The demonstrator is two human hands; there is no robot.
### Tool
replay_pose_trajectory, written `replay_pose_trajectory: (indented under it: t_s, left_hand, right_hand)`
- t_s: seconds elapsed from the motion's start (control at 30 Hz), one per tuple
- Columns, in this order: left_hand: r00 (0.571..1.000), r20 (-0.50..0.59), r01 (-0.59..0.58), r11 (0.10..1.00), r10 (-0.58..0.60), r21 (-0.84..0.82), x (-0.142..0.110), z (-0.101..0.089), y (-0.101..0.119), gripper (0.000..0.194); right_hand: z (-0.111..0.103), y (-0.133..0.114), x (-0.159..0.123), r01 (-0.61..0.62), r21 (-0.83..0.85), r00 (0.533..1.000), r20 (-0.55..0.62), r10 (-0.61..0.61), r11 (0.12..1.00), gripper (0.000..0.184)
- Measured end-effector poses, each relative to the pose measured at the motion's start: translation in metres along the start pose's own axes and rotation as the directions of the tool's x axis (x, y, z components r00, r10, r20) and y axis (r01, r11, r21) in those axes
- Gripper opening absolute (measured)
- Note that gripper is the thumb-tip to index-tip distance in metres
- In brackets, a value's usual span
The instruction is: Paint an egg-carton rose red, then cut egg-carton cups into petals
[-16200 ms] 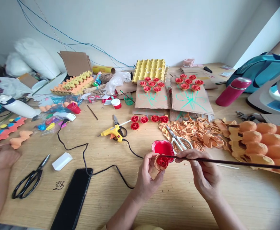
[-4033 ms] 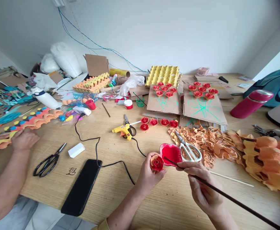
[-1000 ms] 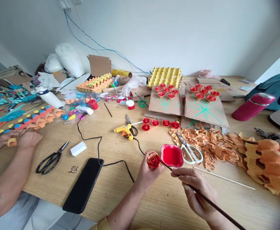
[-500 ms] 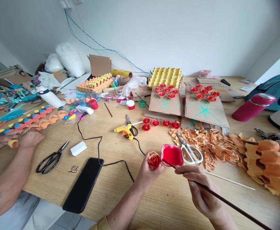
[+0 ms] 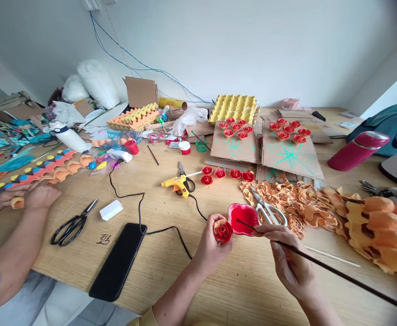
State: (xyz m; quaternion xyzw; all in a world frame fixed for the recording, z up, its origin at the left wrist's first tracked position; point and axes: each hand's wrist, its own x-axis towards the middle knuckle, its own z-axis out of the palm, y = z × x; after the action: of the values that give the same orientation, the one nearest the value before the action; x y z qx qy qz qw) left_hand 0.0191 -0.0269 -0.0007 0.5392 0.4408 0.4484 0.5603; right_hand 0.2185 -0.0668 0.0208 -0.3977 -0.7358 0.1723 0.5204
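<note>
My left hand (image 5: 209, 248) is closed around a small paper rose (image 5: 223, 230), painted red inside with orange outer petals. My right hand (image 5: 289, 259) pinches a long thin dark brush (image 5: 323, 267). The brush tip rests in a small red paint cup (image 5: 242, 218) just right of the rose, and the handle runs off toward the lower right. White-handled scissors (image 5: 268, 211) lie beside the cup on a pile of orange egg-carton scraps (image 5: 300, 201).
A yellow glue gun (image 5: 176, 184) with a black cord, a black phone (image 5: 117, 261), black scissors (image 5: 71, 224) and finished red roses (image 5: 225, 174) lie on the wooden table (image 5: 239, 290). Cardboard sheets (image 5: 288, 151) carry more roses. Another person's hands (image 5: 31, 197) work at the left edge.
My right hand has lifted slightly and the brush tip has moved further into the paint cup. My left hand still holds the rose, shifted a little down and right.
</note>
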Motion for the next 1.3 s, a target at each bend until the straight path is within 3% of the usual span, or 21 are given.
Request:
replay_pose_trajectory:
  t_s: [0.27,0.63,0.77,0.87,1.07,1.3]
  left_hand:
    - [0.987,-0.067,-0.127,0.967,0.145,0.219,-0.003,0.004,0.002,0.037]
    - [0.999,-0.047,-0.018,0.999,0.02,0.03,-0.002,0.005,0.008,0.04]
    - [0.996,-0.082,-0.028,0.997,0.034,0.068,-0.002,0.006,0.009,0.04]
    - [0.993,-0.086,-0.073,0.987,0.086,0.144,-0.003,0.006,0.007,0.037]
    - [0.992,-0.059,-0.096,0.969,0.112,0.226,-0.004,0.005,0.002,0.034]
    - [0.984,-0.064,-0.143,0.952,0.166,0.272,-0.004,0.009,0.001,0.032]
  right_hand:
    - [-0.001,0.003,0.007,-0.06,-0.234,0.998,-0.016,0.058,0.97,0.022]
    - [-0.001,0.007,0.005,-0.066,-0.31,0.998,-0.012,0.065,0.949,0.018]
    - [-0.001,0.006,0.007,-0.07,-0.31,0.997,-0.009,0.071,0.948,0.018]
    - [-0.002,0.003,0.006,-0.1,-0.253,0.995,-0.04,0.092,0.962,0.017]
    - [-0.001,-0.009,0.002,-0.082,0.082,0.991,-0.103,0.09,0.993,0.019]
    - [0.006,-0.015,0.0,-0.1,0.098,0.994,-0.042,0.104,0.99,0.02]
